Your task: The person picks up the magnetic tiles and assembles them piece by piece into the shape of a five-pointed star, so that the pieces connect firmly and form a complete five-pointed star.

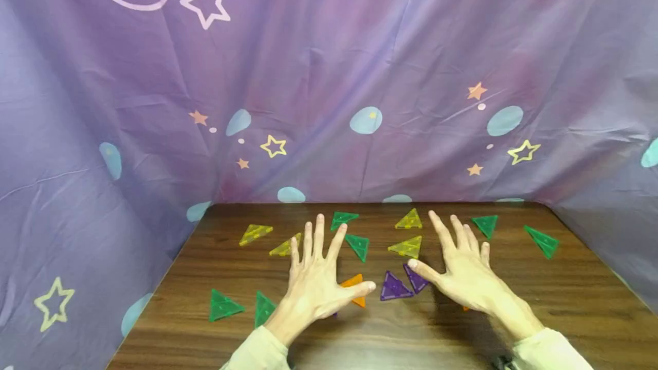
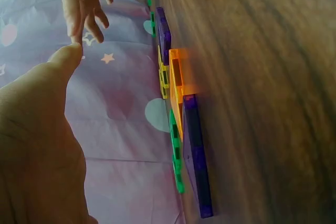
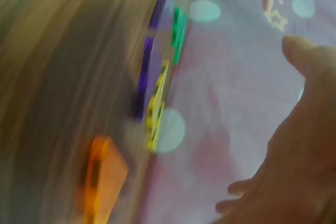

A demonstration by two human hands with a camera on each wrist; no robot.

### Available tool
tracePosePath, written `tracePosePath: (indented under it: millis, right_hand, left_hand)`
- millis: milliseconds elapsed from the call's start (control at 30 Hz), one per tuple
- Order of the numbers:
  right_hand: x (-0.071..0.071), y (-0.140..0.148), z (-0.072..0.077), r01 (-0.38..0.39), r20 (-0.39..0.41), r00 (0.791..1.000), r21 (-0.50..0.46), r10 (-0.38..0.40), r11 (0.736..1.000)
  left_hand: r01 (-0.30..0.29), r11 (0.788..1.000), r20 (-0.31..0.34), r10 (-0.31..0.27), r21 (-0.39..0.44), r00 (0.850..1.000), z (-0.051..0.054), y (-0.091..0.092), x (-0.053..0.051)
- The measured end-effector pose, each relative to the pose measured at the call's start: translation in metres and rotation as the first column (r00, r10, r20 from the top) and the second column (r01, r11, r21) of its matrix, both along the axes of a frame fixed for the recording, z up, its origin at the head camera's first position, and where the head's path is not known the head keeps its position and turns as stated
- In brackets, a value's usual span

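Note:
Both hands hover with fingers spread, holding nothing. My left hand [image 1: 316, 281] is over the left-centre of the table, with an orange triangle [image 1: 361, 291] partly behind its thumb and a yellow triangle [image 1: 281, 248] at its fingertips. My right hand [image 1: 468, 273] is right of centre, its thumb tip by a purple triangle [image 1: 415, 278]; another purple triangle [image 1: 394, 287] lies just left of that. In the left wrist view a purple tile [image 2: 197, 156] and an orange tile [image 2: 177, 80] lie below the hand. The right wrist view shows an orange tile [image 3: 105, 179], blurred.
Green triangles lie at the left front [image 1: 224, 305], behind the left hand [image 1: 358, 246] and at the far right [image 1: 542, 241]. Yellow triangles stand out at the back left [image 1: 254, 234] and back centre [image 1: 409, 219]. A purple patterned cloth [image 1: 329, 84] hangs behind the wooden table [image 1: 581, 301].

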State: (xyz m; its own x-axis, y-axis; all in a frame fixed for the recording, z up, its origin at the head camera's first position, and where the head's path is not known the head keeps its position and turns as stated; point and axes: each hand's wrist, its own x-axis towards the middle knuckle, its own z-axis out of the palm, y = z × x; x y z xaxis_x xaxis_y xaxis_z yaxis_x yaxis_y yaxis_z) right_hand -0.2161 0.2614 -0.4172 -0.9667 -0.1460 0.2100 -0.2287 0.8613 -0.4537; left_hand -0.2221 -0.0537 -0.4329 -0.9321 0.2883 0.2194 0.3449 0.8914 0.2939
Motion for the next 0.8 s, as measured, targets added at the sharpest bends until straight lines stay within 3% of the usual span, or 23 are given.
tracePosePath:
  millis: [133,400,633,800]
  right_hand:
    - [0.001,0.029,-0.003,0.016,0.011,1.000,-0.047,-0.016,0.999]
    - [0.019,0.080,-0.025,0.046,0.088,0.995,-0.083,-0.038,0.996]
    - [0.029,0.098,-0.054,-0.035,0.042,0.998,-0.078,0.039,0.996]
    - [0.025,0.097,-0.065,-0.088,0.000,0.996,-0.100,0.089,0.991]
  left_hand:
    - [0.016,1.000,-0.019,-0.016,-0.004,1.000,-0.003,0.002,-0.001]
    - [0.034,0.999,-0.025,-0.033,0.030,0.999,-0.007,0.014,0.000]
    - [0.119,0.993,-0.050,-0.119,-0.001,0.992,-0.010,0.054,-0.002]
    - [0.127,0.991,-0.078,-0.129,-0.038,0.989,-0.013,0.087,-0.008]
